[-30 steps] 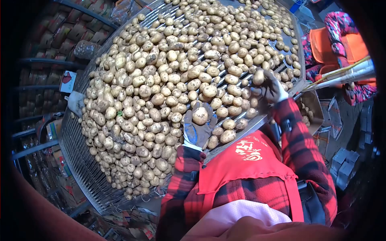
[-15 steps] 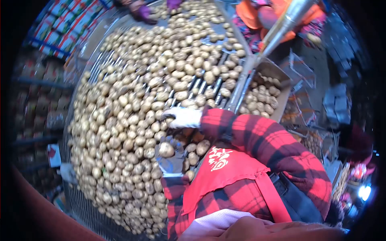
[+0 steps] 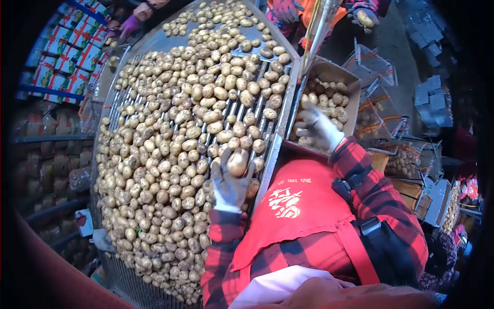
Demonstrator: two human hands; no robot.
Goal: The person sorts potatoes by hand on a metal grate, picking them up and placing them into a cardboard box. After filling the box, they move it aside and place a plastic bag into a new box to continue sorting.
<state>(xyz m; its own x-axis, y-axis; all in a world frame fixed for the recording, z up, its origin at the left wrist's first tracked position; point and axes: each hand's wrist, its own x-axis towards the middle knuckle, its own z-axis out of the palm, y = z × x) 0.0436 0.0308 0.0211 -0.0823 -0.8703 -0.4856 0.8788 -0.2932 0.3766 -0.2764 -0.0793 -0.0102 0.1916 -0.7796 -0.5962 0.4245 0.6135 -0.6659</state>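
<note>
Many potatoes (image 3: 154, 177) cover a sloping slatted sorting table (image 3: 236, 109) in front of me. My left hand (image 3: 230, 188), in a white-and-grey glove, is closed around a large potato (image 3: 237, 162) at the near edge of the table. Over to the right, my right hand (image 3: 320, 126), gloved alike, hovers over an open cardboard box (image 3: 354, 103) partly filled with potatoes. Its fingers are apart and point into the box; I see no potato in its grip.
A metal rail (image 3: 288, 103) separates table and box. Beyond it a person in orange holds a potato (image 3: 365, 19). Another person's purple-gloved hand (image 3: 129, 27) is at the far left corner. Wire-framed bags (image 3: 373, 116) stand at right, stacked cartons (image 3: 67, 56) at left.
My right hand has moved from the potatoes on the table to above the box. My left hand has shifted up and right with a potato. The view has shifted too.
</note>
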